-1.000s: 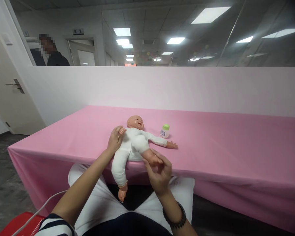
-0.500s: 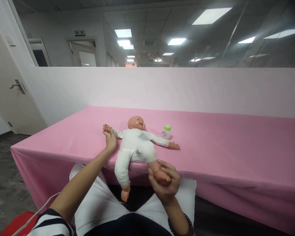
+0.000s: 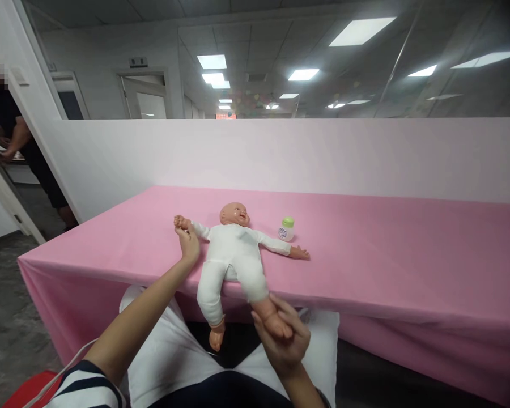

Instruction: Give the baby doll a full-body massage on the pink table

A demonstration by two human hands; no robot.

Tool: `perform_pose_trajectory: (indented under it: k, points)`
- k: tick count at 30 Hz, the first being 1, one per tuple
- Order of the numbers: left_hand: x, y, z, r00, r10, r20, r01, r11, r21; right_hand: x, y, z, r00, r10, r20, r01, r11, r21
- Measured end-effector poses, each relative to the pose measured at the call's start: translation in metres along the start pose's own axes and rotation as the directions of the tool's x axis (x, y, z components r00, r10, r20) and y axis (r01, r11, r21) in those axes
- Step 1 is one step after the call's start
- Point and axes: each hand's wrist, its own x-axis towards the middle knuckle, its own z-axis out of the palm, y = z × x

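A baby doll [image 3: 236, 246] in a white suit lies on its back across the near edge of the pink-covered table [image 3: 365, 249], its head away from me and its legs over the edge. My left hand [image 3: 188, 242] is closed around the doll's hand at the left. At the near edge, my right hand [image 3: 287, 334] holds the doll's bare foot and lower leg on the right side. The doll's other leg hangs down, and its other arm lies stretched out to the right. Beside that arm stands a small jar [image 3: 286, 229] with a green lid.
A white wall [image 3: 280, 153] with a window above it runs behind the table. At the far left a person [image 3: 15, 124] in dark clothes stands by an open door. A red object [image 3: 29, 390] and a cable are at the lower left.
My right hand has moved slightly down and left with the doll's foot, and that leg is lower and straighter. The door at the left has opened and a person has appeared there.
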Motion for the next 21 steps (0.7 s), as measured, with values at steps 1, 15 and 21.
perform_pose_trajectory:
  k: [1,15,21]
  points:
    - [-0.004,0.004,0.0,0.997,0.066,0.041,-0.066,0.998,0.005,0.015,-0.001,0.007,1.0,0.0,-0.025,0.001,1.0,0.01]
    - [-0.012,0.006,0.005,0.801,0.471,0.369,-0.502,0.865,-0.014,0.097,0.01,0.064,0.929,0.326,0.172,-0.349,0.929,0.124]
    - [0.009,-0.01,0.005,0.994,-0.111,-0.012,0.111,0.994,-0.017,0.058,0.001,0.022,0.99,0.135,-0.037,-0.133,0.989,0.057]
